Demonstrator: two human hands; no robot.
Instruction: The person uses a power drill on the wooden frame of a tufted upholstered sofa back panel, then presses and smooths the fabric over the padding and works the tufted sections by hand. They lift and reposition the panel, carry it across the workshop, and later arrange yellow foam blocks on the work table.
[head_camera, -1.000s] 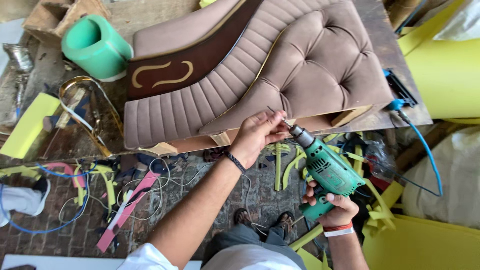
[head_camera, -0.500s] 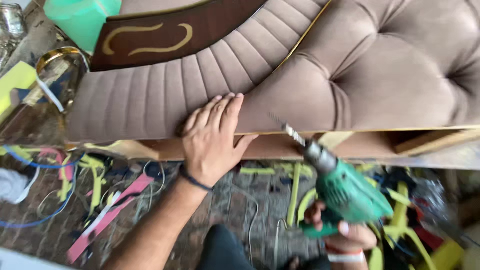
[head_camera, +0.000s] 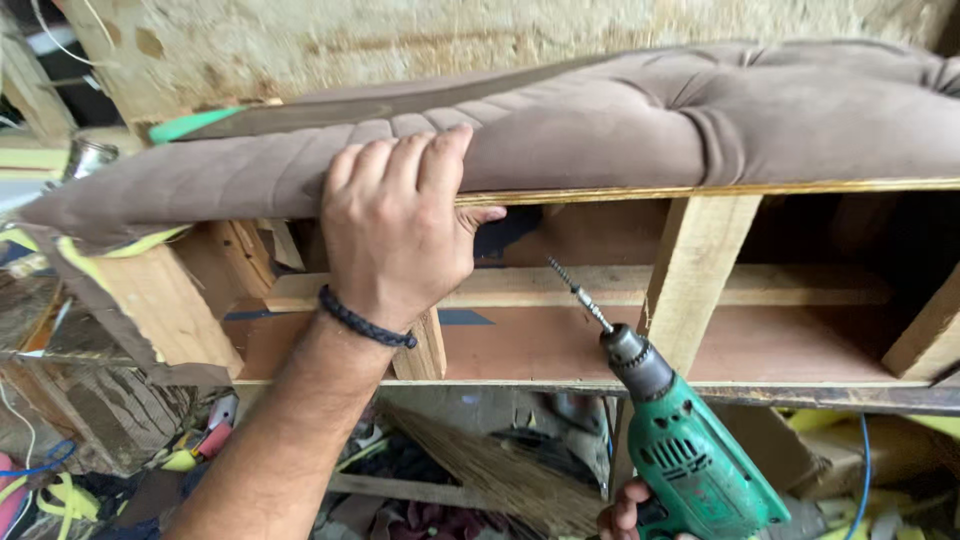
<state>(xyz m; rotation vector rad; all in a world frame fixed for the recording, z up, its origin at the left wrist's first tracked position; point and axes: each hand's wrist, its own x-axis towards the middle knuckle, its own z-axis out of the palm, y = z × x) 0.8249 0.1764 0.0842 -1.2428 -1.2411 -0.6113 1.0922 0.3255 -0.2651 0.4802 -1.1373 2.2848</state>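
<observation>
— Where's his left hand (head_camera: 395, 235)?

— Flat on the front edge of the brown cushion (head_camera: 640, 130), fingers (head_camera: 420, 165) spread loose over the padding, thumb tucked under against the plywood strip below it. Nothing clenched; it just presses. A dark braided band (head_camera: 365, 320) sits on that wrist.

— And the drill (head_camera: 680, 450)?

— Green, low on the right, tilted up and to the left. The screw bit (head_camera: 578, 293) points into the open wooden frame (head_camera: 700, 270) under the cushion, its tip near the horizontal rail, just left of an upright post. I can't say whether it touches the wood.

— Who holds it?

— His right hand (head_camera: 625, 515), at the bottom edge. Only a few fingers show, curled round the handle, so gripping the drill, as far as I can see.

— Below that?

— A broom head (head_camera: 500, 470), scraps, yellow strips and a blue cable (head_camera: 860, 470) on the floor.
</observation>
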